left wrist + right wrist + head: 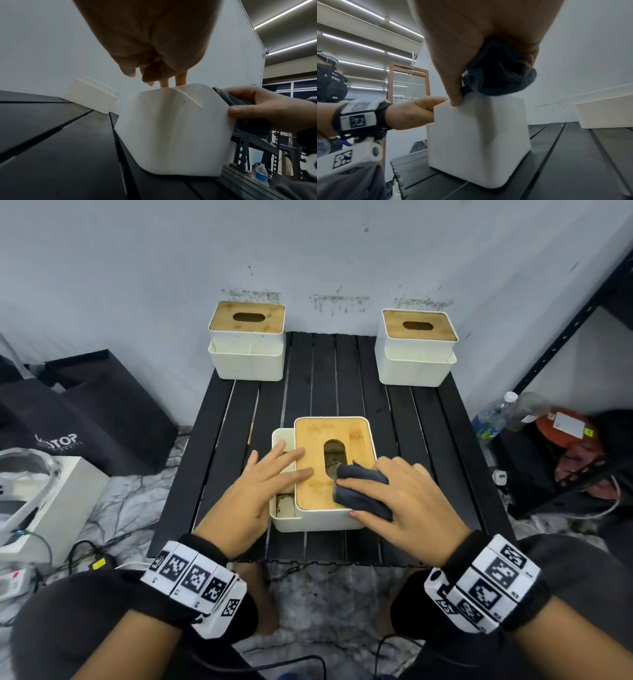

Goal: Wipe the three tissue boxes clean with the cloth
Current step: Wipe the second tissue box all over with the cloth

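Note:
Three white tissue boxes with bamboo lids stand on a black slatted table (342,378). The near box (318,470) sits in the middle in front of me, also seen as the near box (171,128) and the near box (479,142). My left hand (263,481) lies flat with straight fingers on its left edge and side tray. My right hand (400,494) grips a dark grey cloth (363,487) and presses it on the lid's right side near the slot. The cloth (500,75) is bunched in the palm. Two more boxes stand at the back left (246,340) and back right (416,347).
A black bag (85,412) and white equipment (44,501) lie on the floor to the left. A black metal shelf (565,337), plastic bottles (493,416) and clutter stand to the right. Cables run over the floor near my knees. The wall is just behind the table.

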